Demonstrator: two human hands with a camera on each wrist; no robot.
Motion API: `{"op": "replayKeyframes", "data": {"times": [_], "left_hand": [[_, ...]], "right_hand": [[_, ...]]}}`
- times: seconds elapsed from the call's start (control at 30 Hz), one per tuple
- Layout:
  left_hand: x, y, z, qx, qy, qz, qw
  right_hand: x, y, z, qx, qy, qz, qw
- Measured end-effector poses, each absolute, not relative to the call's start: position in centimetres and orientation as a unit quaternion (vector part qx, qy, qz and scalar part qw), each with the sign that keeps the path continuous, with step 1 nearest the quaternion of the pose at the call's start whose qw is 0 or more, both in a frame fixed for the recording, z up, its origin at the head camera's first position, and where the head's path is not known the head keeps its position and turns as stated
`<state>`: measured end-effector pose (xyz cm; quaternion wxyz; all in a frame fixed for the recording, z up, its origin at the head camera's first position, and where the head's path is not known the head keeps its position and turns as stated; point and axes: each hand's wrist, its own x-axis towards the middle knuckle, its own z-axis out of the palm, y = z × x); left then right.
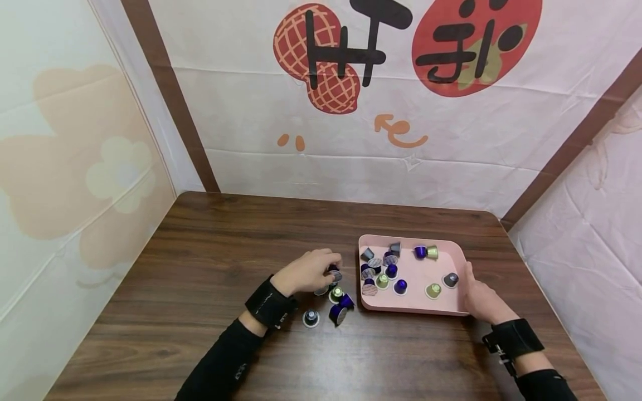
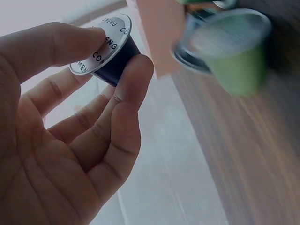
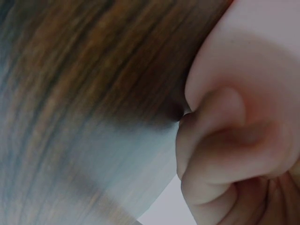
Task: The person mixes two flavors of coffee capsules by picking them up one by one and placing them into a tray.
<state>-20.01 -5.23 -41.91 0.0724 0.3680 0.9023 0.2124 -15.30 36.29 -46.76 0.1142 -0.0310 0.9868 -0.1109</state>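
My left hand pinches a dark blue coffee capsule between thumb and fingers. Its printed foil lid faces the thumb in the left wrist view. Below and beside that hand on the table lie several loose capsules, among them a green capsule, a blue capsule and a dark grey capsule standing on its lid. At the right, my right hand grips the short side of a pink tray. Its fingers curl against the tray's outer wall in the right wrist view.
Several blue, green and grey capsules are in the tray, crowded at its left side; a grey capsule and a green capsule stand near its right end. The wooden table meets a printed cloth backdrop at the back.
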Motion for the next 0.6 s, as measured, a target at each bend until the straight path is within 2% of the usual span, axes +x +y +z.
{"op": "replayKeyframes", "data": {"times": [0.6], "left_hand": [[-19.8,2.0,-39.8,0.47,0.872,0.113,0.072]], "right_hand": [[-15.6,36.4,-47.1,-0.029,0.986,-0.111,0.117]]}}
